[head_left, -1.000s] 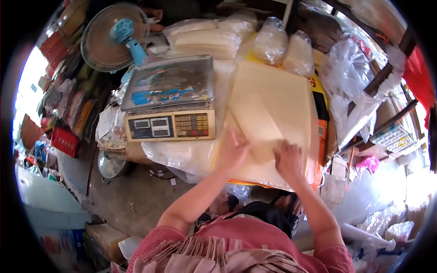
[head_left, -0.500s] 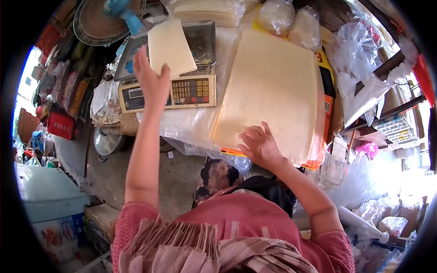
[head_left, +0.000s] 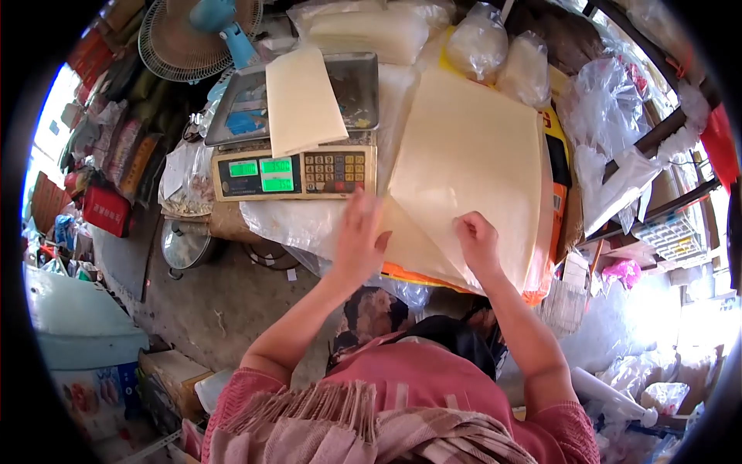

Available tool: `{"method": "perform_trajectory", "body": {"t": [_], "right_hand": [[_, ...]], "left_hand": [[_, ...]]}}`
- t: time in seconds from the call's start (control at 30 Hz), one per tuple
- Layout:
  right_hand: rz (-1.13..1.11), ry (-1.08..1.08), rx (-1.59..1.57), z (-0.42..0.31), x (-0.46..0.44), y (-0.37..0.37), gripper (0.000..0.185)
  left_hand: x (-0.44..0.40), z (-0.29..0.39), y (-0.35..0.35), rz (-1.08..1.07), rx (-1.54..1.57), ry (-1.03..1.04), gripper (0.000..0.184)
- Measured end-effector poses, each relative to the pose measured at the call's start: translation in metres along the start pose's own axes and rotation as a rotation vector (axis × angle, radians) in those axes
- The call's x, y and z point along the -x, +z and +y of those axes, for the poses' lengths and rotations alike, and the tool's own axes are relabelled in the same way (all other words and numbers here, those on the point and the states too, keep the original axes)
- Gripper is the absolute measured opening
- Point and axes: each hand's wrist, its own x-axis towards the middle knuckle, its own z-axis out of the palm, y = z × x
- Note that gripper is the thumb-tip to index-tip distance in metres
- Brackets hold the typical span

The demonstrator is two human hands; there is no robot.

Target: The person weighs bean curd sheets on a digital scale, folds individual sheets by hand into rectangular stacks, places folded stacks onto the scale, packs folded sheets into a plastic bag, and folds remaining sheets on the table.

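Note:
A stack of large cream sheets lies on the table, its near left corner folded up over the stack. My right hand is closed at the raised edge of the top sheet, pinching it. My left hand, slightly blurred, is beside the stack's left edge with its fingers apart, below the scale's keypad. A folded cream sheet bundle rests on the metal pan of the scale, overhanging its front. The scale's display glows green.
A blue fan stands behind the scale. Plastic-wrapped bundles and clear bags line the table's back. Plastic bags hang at the right by a rack. A lidded pot is below the table's left side.
The folded bundle has gone from the stack onto the scale, and the display has lit up. My left hand has come back toward the stack. My right hand has closed on the top sheet.

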Motion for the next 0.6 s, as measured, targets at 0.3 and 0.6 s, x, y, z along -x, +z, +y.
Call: {"method": "perform_trajectory", "body": {"t": [0.3, 0.6], "right_hand": [[-0.331, -0.545, 0.654, 0.030, -0.001, -0.025, 0.030], [-0.068, -0.208, 0.543, -0.047, -0.073, -0.116, 0.029]], "left_hand": [[0.010, 0.029, 0.028, -0.307, 0.062, 0.188, 0.041], [-0.040, 0.047, 0.031, -0.700, 0.003, -0.010, 0.030]]}}
